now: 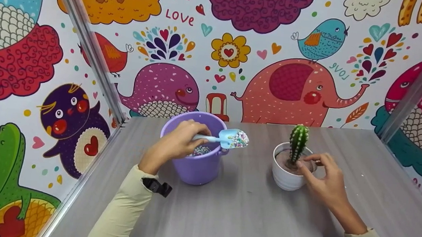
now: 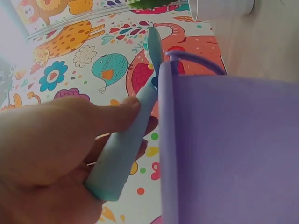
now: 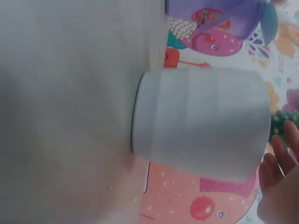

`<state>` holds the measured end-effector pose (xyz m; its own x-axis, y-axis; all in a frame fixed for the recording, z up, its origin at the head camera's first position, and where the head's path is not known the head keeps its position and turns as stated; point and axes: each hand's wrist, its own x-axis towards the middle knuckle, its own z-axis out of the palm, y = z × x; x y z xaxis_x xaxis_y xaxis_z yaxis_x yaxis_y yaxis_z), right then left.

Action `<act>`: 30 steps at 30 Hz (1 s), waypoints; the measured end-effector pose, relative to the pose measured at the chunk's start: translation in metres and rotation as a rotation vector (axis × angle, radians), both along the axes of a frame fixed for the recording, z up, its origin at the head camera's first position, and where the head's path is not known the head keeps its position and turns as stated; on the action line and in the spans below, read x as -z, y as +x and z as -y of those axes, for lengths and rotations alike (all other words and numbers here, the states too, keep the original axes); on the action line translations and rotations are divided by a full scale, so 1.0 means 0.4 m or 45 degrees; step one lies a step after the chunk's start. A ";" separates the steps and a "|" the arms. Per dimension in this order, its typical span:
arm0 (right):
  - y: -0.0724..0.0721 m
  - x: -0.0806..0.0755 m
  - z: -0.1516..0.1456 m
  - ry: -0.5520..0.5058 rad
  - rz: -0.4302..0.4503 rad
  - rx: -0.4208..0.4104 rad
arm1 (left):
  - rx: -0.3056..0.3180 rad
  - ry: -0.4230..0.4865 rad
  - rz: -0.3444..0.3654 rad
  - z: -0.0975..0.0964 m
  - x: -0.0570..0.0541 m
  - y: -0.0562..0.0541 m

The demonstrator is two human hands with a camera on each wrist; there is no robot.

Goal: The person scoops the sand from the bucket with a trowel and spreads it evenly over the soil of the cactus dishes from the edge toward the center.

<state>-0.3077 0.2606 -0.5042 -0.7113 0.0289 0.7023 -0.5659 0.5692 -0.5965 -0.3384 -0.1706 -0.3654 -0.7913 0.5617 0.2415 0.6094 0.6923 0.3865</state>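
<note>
My left hand (image 1: pixel 183 140) grips the handle of a light blue scoop (image 1: pixel 224 138) above the right rim of a purple bucket (image 1: pixel 195 172). Small multicoloured beads (image 1: pixel 241 139) fill the scoop's blade, and more lie inside the bucket. In the left wrist view, thumb and fingers wrap the scoop handle (image 2: pixel 124 151) beside the bucket wall (image 2: pixel 224 149). A green cactus (image 1: pixel 299 140) stands upright in brown filling in a white ribbed pot (image 1: pixel 289 181). At the pot's right rim is my right hand (image 1: pixel 328 184), fingers loosely bent, thumb tip close to the cactus base; contact is unclear.
Both containers stand apart on a grey wood-grain table (image 1: pixel 237 218). Behind it rises a wall (image 1: pixel 216 92) printed with cartoon animals, and metal posts (image 1: pixel 105 68) mark the corners. A few white specks lie on the table right of the pot.
</note>
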 end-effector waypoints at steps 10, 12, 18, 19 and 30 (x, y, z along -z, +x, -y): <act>-0.019 0.035 -0.021 0.069 0.345 0.044 | 0.073 -0.022 -0.046 -0.059 0.008 -0.011; -0.020 0.037 -0.023 0.068 0.433 0.024 | 0.069 -0.019 -0.031 -0.070 0.009 -0.013; -0.021 0.040 -0.028 0.027 0.651 -0.050 | 0.085 -0.033 -0.030 -0.100 0.013 -0.021; -0.021 0.041 -0.029 0.019 0.672 -0.059 | 0.089 -0.036 -0.033 -0.105 0.013 -0.023; -0.018 0.041 -0.032 -0.008 0.729 -0.068 | 0.147 -0.073 -0.040 -0.178 0.020 -0.045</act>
